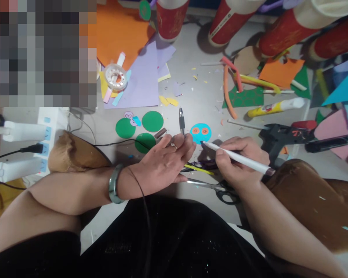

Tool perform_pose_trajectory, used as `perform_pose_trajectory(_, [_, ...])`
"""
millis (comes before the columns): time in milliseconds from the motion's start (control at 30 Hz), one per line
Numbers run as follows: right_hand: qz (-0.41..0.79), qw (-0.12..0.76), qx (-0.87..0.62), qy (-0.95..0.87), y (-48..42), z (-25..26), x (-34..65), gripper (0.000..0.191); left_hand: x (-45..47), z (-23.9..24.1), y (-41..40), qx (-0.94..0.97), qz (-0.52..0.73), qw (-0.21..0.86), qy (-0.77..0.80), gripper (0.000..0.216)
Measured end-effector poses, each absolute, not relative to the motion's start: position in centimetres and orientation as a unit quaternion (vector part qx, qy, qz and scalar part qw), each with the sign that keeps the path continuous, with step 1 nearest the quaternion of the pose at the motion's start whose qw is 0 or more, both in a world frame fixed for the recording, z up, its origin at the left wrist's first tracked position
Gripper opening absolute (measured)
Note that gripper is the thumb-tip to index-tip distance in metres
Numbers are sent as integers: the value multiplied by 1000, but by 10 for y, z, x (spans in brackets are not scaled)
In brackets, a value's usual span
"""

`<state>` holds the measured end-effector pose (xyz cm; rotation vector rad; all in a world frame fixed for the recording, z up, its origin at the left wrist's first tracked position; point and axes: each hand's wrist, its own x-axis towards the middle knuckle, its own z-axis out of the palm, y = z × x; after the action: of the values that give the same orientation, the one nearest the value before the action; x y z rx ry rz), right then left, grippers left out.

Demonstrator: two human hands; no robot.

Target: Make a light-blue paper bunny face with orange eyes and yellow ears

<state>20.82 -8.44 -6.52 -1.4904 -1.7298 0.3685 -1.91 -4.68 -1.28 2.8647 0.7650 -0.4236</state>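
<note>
My right hand (239, 162) is closed round a white pen (237, 157), whose tip touches the lower edge of a small blue paper circle (200, 133) with two orange eyes. My left hand (162, 164) lies flat with fingers stretched out, its fingertips just left of the blue circle. A ring is on one finger and a grey bangle on the wrist. A dark pen (181, 121) lies beyond the fingertips. Scissors (220, 189) lie under and between my hands.
Three green paper circles (152, 121) lie left of the blue one. A black glue gun (281, 137), a yellow glue stick (274, 108), foam strips (229, 88), coloured paper sheets (142, 77), a tape roll (116, 76) and red cups (171, 19) surround them. A power strip (46, 135) sits left.
</note>
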Motion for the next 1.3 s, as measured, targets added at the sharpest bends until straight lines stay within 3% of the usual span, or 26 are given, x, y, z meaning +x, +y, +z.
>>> perform_pose_trajectory(1300, [121, 391, -584, -701, -84, -63, 207, 11, -19, -12, -46, 953, -146, 78, 255, 94])
